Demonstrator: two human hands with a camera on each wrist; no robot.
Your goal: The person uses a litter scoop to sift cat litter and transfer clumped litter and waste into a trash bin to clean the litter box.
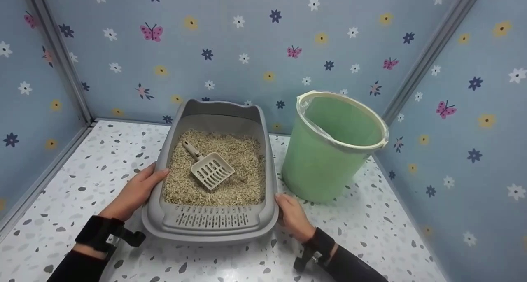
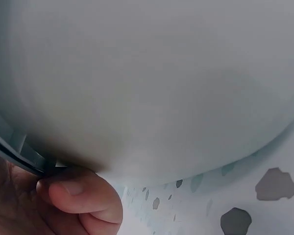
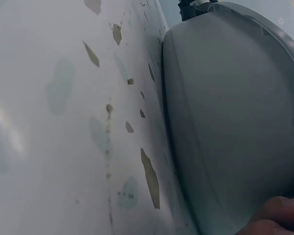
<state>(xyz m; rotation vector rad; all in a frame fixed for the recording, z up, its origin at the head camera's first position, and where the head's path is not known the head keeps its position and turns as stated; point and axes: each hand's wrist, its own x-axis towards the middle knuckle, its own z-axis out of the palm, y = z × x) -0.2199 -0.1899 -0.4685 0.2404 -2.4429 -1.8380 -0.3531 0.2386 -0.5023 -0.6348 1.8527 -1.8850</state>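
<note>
A grey cat litter box (image 1: 210, 234) stands on the speckled surface, its low, slotted front edge towards me. Tan granular litter (image 1: 247, 158) covers its floor. On the litter lies a beige slotted litter scoop (image 1: 201, 162), handle towards the far left. My left hand (image 1: 134, 191) grips the box's left rim, thumb on top; in the left wrist view its curled fingers (image 2: 95, 193) sit under the rim. At the front right side, my right hand (image 1: 294, 216) holds the rim. Only some of its fingers (image 3: 279, 213) show in the right wrist view, against the box's outer wall.
A green bin (image 1: 317, 166) with a pale rim and a clear liner stands right of the box, close to it. Blue patterned panels (image 1: 247, 39) enclose the white speckled surface (image 1: 362, 241) at the back and both sides. The box's far end is close to the back panel.
</note>
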